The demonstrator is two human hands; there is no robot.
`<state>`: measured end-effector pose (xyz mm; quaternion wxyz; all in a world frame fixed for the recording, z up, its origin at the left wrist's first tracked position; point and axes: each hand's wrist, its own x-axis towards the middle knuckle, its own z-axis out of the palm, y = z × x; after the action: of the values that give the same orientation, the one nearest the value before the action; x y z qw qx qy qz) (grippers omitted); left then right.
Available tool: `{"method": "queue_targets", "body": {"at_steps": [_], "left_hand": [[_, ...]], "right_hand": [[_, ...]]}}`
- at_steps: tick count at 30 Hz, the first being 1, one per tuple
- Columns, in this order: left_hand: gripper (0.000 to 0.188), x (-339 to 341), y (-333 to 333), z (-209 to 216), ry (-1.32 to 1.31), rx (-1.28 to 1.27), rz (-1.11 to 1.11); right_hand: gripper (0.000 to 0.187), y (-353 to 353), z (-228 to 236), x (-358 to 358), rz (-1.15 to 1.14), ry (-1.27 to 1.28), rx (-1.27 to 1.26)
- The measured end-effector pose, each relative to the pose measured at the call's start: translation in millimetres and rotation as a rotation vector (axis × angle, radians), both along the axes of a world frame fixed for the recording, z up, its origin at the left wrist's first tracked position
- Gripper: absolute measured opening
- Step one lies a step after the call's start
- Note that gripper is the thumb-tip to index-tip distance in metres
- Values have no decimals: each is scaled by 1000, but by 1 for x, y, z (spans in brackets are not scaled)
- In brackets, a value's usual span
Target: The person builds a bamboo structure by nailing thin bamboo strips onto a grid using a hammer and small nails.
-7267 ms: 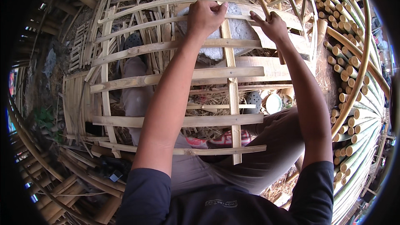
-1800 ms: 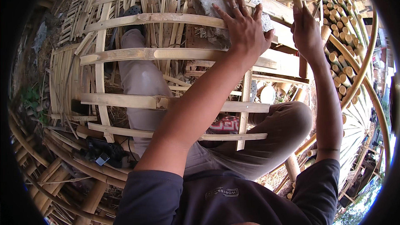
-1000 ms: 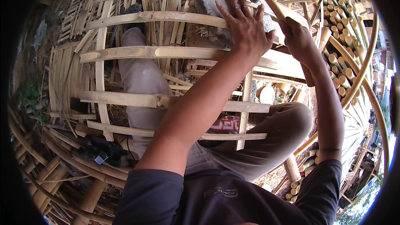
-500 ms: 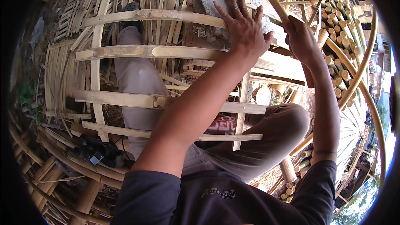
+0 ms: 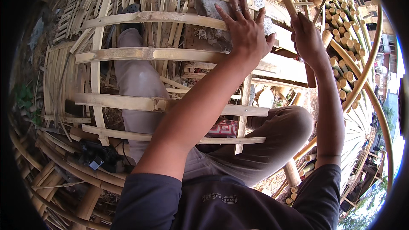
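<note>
My left hand (image 5: 247, 30) lies with its fingers spread over the far right part of a bamboo slat frame (image 5: 119, 54). Beneath those fingers sits a rough grey stone block (image 5: 213, 3), which bears that corner of the frame. My right hand (image 5: 307, 38) is wrapped round the wooden handle of a hammer (image 5: 286, 1), whose metal head is at the top edge, beyond and to the right of my left hand. The frame has several crosswise slats on two lengthwise strips and lies across my legs. Whether a nail is under my left hand cannot be seen.
Cut bamboo poles (image 5: 341, 21) are stacked at the right, with long curved bamboo poles (image 5: 367, 74) in front. Loose bamboo strips (image 5: 57, 76) lie at the left. A dark device (image 5: 97, 157) rests near bent bamboo poles (image 5: 81, 174) at lower left.
The hammer has moved up toward the top edge, and its head is now partly out of view. My left hand stays spread on the frame, with only a slight shift left.
</note>
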<state>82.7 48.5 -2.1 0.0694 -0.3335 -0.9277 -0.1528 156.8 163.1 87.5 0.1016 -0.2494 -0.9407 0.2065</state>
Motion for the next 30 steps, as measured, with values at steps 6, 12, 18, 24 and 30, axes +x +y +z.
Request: {"method": "queue_targets", "body": {"at_steps": [6, 12, 18, 24, 30], "left_hand": [[72, -2, 3, 1, 12, -10, -9], [72, 1, 0, 0, 20, 24, -24], [75, 0, 5, -6, 46, 55, -36], [77, -5, 3, -10, 32, 35, -46], [76, 6, 11, 3, 20, 22, -63]], "right_hand": [[37, 12, -9, 6, 113, -94, -2], [32, -30, 7, 39, -270, 411, -966], [40, 32, -21, 61, -205, 771, -1849], [56, 38, -27, 66, -322, 873, -2135], [62, 26, -14, 80, -174, 897, -1962]]}}
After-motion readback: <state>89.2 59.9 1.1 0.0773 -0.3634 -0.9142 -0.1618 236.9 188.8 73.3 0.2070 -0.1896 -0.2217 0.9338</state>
